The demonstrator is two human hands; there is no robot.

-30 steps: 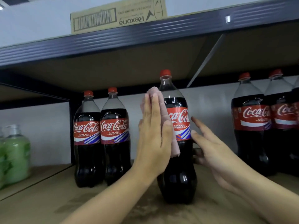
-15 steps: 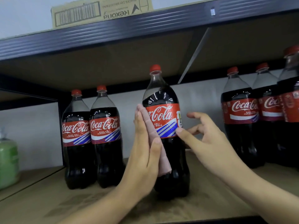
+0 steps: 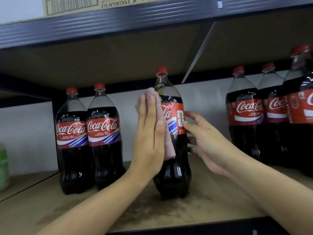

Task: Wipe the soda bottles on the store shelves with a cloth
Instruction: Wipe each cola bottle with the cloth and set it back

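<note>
Shelf board, wooden, stained at its front edge. On it, nearest, the centre bottle stands upright. Left hand: flat, fingers straight, pressing a pink cloth against the bottle's left side from shoulder to below the label. Right hand: fingers spread and lightly bent, tips touching the bottle's right side at the label. Farther back, two bottles left of the centre bottle; three bottles right of it.
</note>
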